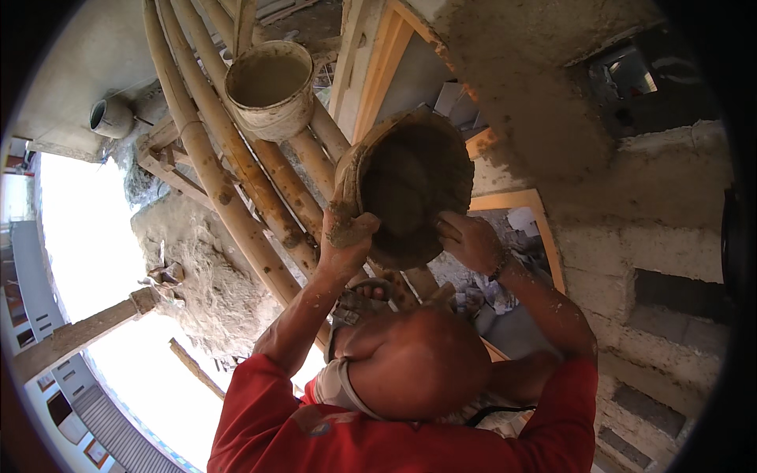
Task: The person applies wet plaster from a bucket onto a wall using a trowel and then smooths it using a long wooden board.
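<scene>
A dark, mud-caked bucket (pixel 347 175) is tipped so that its mouth faces me, with grey wet mortar (pixel 410 185) inside. My left hand (pixel 347 240), smeared with mortar, is closed on the rim at the lower left, thumb over the edge. On the lower right of the rim my right hand (pixel 475 244) is closed as well; its fingertips are partly hidden inside the mouth. A second, pale bucket (pixel 276 118) stands upright on the bamboo poles beyond, crusted with mortar and holding grey material.
Long bamboo poles (pixel 201 146) run beneath me as a platform, with gaps to the ground far below. To the right rises a block wall (pixel 599 236), partly plastered, with an orange-edged wooden frame (pixel 544 236) beside it. Another bucket (pixel 110 118) lies tilted at far left.
</scene>
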### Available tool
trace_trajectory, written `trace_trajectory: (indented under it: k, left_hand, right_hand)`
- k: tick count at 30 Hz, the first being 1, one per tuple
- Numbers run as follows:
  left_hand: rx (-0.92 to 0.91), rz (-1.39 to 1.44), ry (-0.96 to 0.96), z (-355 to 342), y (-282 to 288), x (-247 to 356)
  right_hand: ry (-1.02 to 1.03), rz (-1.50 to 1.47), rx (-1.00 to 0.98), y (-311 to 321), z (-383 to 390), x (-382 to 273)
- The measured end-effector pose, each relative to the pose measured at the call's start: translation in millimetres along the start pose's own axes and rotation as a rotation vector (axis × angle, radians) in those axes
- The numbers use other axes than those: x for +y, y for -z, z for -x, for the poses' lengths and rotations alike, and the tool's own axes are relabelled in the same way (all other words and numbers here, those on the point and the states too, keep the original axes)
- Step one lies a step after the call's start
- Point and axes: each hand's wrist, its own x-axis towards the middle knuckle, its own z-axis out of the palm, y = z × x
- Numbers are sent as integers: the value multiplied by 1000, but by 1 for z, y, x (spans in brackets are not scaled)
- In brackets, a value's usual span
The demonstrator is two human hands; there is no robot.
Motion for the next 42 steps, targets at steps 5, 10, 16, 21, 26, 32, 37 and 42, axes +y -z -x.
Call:
trace_trajectory:
  k: [5,10,16,21,26,32,37,42]
  left_hand:
    - [48,-132,128,3,10,-1]
    - [97,-245,160,13,24,-3]
    - [160,-212,167,24,59,-37]
    - [221,-138,165,35,71,-20]
    - [265,-180,202,41,68,-21]
    - [40,-389,51,43,70,-36]
    - [41,-36,180,26,34,-31]
    - [-31,-88,10,11,-5,-24]
  right_hand:
    - [61,-30,204,0,4,7]
    - [37,-26,214,20,3,-5]
    - [8,-72,163,70,10,-33]
    - [8,-264,-31,119,17,-53]
    - [-389,-357,158,125,26,41]
    - [-384,144,637,201,54,29]
    - [-115,98,225,143,64,7]
    - [-77,585,-3,72,31,-13]
